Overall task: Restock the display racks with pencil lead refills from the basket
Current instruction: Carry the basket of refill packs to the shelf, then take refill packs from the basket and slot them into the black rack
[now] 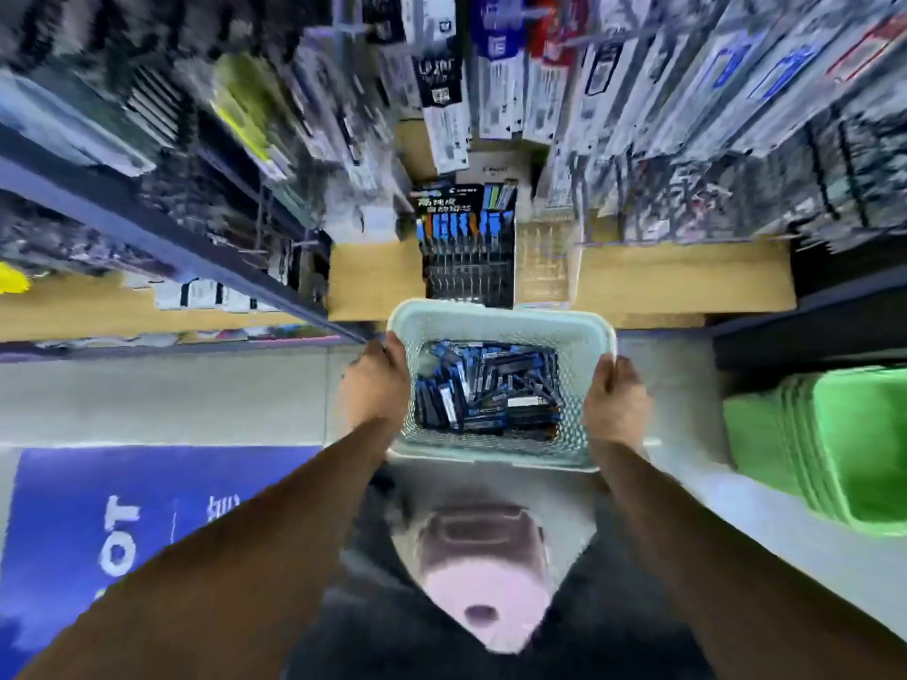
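On the floor at far left lies a blue mat [147,522] with white lettering. Your left hand [375,385] curls over the left rim of the pale mint basket [584,331] — your right hand [616,402] grips the right rim the same way. Inside the basket lies a loose heap of blue-and-black pencil lead refills [486,387]. Just beyond it stands a black display rack [468,247] with refills hanging in rows. Stacked green baskets [834,444] sit at far right.

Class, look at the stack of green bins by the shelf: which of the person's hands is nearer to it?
Right. The right hand grips the basket rim on the side facing the green bins; the left hand grips the opposite rim, farther away.
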{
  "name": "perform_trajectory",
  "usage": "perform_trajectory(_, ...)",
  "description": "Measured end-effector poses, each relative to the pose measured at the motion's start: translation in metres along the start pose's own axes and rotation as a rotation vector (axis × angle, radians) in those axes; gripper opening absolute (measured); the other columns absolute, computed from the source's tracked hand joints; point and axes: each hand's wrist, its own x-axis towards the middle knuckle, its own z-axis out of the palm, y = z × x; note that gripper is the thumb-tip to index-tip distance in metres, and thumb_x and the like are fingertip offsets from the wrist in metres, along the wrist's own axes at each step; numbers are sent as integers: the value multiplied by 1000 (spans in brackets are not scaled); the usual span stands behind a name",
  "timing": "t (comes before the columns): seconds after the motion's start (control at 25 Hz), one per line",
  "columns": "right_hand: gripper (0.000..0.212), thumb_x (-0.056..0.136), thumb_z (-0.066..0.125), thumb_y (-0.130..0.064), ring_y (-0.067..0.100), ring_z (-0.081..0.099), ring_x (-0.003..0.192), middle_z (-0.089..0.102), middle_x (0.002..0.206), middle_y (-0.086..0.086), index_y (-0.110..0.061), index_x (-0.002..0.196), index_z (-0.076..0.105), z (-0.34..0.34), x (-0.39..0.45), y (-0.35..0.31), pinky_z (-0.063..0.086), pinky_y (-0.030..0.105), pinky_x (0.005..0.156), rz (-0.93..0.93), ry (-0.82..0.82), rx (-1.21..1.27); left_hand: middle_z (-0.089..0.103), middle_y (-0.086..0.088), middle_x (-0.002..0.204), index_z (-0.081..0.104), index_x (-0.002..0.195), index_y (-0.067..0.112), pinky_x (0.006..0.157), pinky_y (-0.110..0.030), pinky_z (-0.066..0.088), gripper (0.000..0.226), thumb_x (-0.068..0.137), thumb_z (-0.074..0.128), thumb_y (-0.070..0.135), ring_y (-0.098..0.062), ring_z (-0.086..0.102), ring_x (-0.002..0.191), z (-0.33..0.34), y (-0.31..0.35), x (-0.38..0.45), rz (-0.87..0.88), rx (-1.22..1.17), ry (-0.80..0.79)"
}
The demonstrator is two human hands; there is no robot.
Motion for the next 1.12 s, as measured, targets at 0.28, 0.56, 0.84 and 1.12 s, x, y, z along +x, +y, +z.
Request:
perform_trajectory(0.28, 34, 108, 35, -30, 28, 49, 67, 50, 76, 9, -8, 88, 52, 109, -3, 81, 33, 33, 62, 10, -2, -110, 69, -31, 89, 67, 88, -4, 63, -41, 45, 52, 107, 36, 33, -46, 66, 80, 119, -81, 19, 23, 27, -124)
perform_trajectory(0.56, 38, 107, 33, -34, 37, 62, 74, 62, 85, 16, -5, 97, 54, 219, 50, 173, 44, 37, 64, 11, -31, -224, 69, -22, 82, 67, 85, 0, 62, -35, 44, 59, 106, 29, 40, -38, 65, 73, 269, -126, 30, -31, 86, -115)
perform_trajectory(0.84, 36, 108, 33, -30, 36, 67, 75, 67, 91, 18, -2, 108, 57, 293, 97, 217, 47, 34, 58, -40, -8, -285, 70, -22, 82, 72, 87, 1, 67, -37, 50, 61, 105, 27, 38, -39, 65, 75, 372, -149, 50, -58, 40, -102)
perform_trajectory(1.12, 29, 105, 39, -18, 40, 66, 98, 65, 112, 23, 3, 118, 54, 314, 107, 243, 44, 36, 70, -44, -129, -316, 70, -21, 105, 70, 104, 1, 77, -37, 48, 59, 107, 24, 37, -39, 66, 97, 405, -157, 43, -54, 101, -199)
